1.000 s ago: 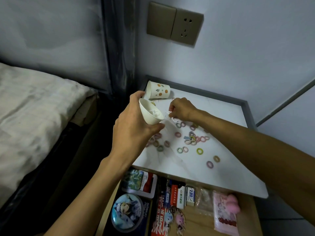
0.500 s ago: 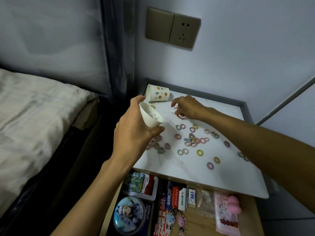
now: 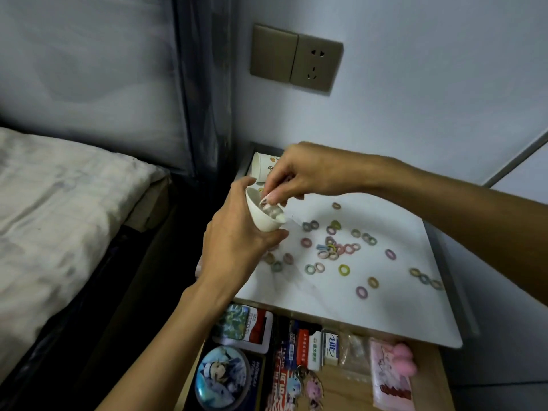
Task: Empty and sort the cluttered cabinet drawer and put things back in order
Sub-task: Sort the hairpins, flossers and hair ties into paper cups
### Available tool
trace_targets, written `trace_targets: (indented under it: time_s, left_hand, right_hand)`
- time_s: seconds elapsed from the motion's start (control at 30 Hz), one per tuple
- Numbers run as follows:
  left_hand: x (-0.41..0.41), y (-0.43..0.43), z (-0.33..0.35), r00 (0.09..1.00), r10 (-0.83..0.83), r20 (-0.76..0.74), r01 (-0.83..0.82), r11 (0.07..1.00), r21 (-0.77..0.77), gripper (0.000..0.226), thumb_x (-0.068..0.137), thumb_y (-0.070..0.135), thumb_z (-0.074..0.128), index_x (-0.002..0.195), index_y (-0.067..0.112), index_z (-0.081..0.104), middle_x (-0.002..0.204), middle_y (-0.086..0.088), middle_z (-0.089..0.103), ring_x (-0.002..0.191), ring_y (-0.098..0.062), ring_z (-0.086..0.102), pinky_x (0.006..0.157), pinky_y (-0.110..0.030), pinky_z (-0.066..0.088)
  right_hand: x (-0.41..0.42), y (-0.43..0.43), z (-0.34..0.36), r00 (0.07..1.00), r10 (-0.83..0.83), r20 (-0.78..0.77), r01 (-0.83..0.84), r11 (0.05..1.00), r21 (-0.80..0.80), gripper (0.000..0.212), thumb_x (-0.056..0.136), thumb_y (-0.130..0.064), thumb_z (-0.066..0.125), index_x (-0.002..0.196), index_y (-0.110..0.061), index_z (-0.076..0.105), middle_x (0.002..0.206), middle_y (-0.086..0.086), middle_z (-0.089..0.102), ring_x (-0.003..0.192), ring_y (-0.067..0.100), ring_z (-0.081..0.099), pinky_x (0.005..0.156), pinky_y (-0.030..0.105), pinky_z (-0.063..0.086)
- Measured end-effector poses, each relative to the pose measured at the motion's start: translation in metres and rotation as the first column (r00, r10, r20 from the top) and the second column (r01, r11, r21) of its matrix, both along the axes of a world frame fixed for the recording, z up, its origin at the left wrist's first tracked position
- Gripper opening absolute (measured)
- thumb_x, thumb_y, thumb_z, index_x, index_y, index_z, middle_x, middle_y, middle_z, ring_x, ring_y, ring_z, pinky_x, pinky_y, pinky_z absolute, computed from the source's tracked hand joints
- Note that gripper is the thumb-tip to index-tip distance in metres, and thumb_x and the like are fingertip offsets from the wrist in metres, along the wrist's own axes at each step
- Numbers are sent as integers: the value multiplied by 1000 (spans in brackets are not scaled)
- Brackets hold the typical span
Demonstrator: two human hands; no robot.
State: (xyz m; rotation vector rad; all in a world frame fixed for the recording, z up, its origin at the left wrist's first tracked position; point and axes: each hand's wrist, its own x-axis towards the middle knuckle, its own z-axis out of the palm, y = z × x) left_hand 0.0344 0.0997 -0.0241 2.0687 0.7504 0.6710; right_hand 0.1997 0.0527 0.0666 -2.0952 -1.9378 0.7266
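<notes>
My left hand grips a small white cup, tilted toward the right, above the left edge of the white cabinet top. My right hand hovers over the cup's mouth, its fingertips pinching something small at the rim; what it is cannot be made out. Several small coloured hair rings lie scattered across the top. A second paper cup with orange dots lies on its side at the back left, partly hidden by my right hand. Below, the open drawer holds cards, boxes and packets.
In the drawer lie a round anime badge, a card pack, small boxes, a clear bag and a pink packet. A bed stands at the left. A wall socket is above the cabinet.
My right hand rose from the cabinet top and moved left to the mouth of the white cup. The left hand kept the cup almost still.
</notes>
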Motion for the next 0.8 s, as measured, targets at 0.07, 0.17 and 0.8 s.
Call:
trace_targets:
  time_s: [0.07,0.17,0.8]
  left_hand:
    - [0,-2,1,999,-4,34,5,1000,-23,87,64,31,90,135,31,40,111,12,64,100,-15,64,85,-42,54]
    - [-1,1,1,997,9,83,-5,999,-44,82,63,31,90,128,34,41,105,16,63,95,-10,65,82,-42,55]
    - [-23,42,5,975,146,168,-133,988,-82,86,60,29,93,132,27,46,99,16,57,96,-13,60,81,-30,53]
  right_hand:
    - [-14,4,-3,997,60,52,-58,998,-31,11,87,-24,68,95,-23,76,74,-12,69,64,1,60,64,21,48]
    - [-20,4,-2,999,23,46,-24,1000,19,21,86,-20,70,107,-22,73,86,-17,69,77,-4,63,72,17,50]
    - [28,12,-136,682,-523,512,594,804,30,12,94,-17,56,101,-8,60,111,14,65,100,33,62,71,31,38]
